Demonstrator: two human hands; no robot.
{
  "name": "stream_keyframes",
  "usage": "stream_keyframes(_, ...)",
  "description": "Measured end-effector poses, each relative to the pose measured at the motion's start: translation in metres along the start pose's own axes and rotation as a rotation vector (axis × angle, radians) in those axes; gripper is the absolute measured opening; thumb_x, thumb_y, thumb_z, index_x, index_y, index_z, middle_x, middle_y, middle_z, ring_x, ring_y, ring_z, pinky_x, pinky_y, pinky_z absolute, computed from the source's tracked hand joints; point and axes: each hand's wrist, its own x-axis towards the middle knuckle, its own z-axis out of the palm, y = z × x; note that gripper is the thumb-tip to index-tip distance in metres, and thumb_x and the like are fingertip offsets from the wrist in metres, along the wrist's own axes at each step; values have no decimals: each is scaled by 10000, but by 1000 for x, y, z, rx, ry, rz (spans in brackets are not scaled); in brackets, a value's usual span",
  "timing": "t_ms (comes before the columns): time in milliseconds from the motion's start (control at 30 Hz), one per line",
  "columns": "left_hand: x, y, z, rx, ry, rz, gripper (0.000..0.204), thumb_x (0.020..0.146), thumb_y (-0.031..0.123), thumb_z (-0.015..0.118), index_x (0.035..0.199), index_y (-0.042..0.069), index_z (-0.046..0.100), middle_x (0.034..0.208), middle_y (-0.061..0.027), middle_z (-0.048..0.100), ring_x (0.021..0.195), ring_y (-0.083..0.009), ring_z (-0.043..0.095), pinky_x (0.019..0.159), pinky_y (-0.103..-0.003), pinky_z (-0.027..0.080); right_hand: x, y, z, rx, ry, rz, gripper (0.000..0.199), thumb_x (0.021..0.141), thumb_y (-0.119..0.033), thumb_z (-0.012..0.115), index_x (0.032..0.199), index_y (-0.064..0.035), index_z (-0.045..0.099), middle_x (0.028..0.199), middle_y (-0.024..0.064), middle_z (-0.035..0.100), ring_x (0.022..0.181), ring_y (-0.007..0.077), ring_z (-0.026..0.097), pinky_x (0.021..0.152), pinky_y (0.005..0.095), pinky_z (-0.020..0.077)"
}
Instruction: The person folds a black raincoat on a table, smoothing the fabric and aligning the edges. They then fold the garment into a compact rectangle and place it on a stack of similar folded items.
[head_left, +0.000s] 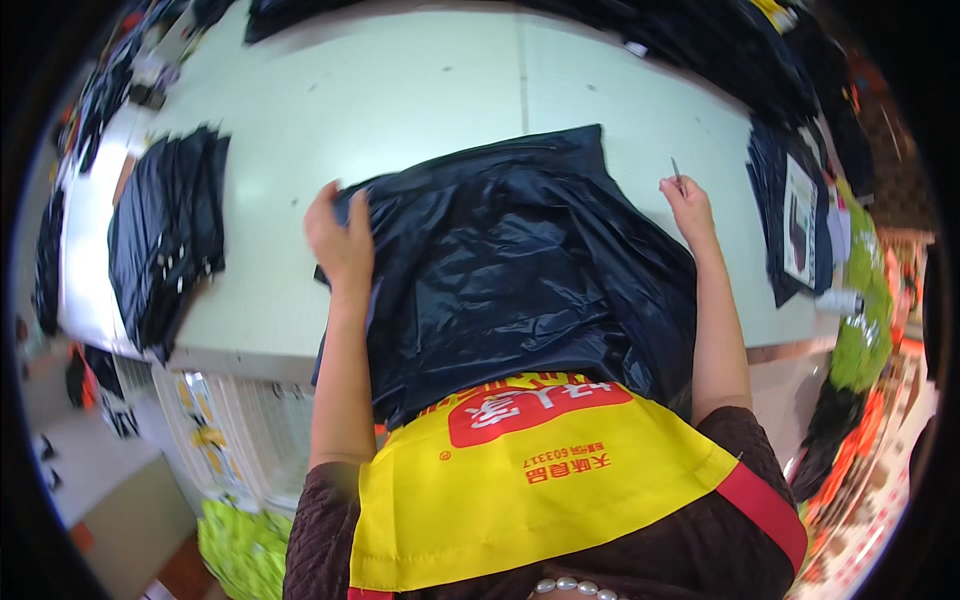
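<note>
A dark navy, shiny garment piece lies spread over the table's front edge and down onto my lap. My left hand rests at its upper left edge, thumb and fingers apart, with some dark cloth showing between them. To the right of the cloth and just clear of it, my right hand is closed on a small pointed metal tool. Its thin tip sticks up past the fingers; the rest is hidden in the grip, so its exact kind does not show.
The pale table carries a stack of dark garment pieces at the left and another dark stack with a printed card at the right. More dark cloth lies along the far side. Yellow-green bundles sit beyond the right edge.
</note>
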Motion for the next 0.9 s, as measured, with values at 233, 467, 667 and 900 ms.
stream_keyframes(233,20,132,175,11,-603,447,511,738,407,697,1071,27,615,1067,-164,633,1050,-319,561,896,-416,422,-39,23,18,-9,82,177,390,708,-361,752,789,-4,617,709,102,623,652,180,582,612,309,466)
stream_keyframes(467,15,145,195,-264,-1175,58,314,722,168,654,1007,36,648,914,-129,655,882,-275,614,808,-365,460,-63,18,33,46,62,126,416,693,-334,772,865,4,601,872,166,650,804,269,636,707,337,492)
stream_keyframes(667,0,127,124,-209,-721,418,407,762,209,701,1109,24,597,1112,-159,594,1060,-283,543,909,-343,423,-100,-28,0,78,-62,43,610,659,-373,792,1067,33,590,1009,213,634,935,316,624,806,349,483)
stream_keyframes(900,-56,-38,-90,636,-612,-117,1091,583,582,763,1358,-50,326,1389,-266,346,1323,-375,292,1095,-422,218,-160,-6,-44,-111,-165,120,1049,529,-365,857,1350,39,345,1292,245,472,1127,310,546,952,345,437)
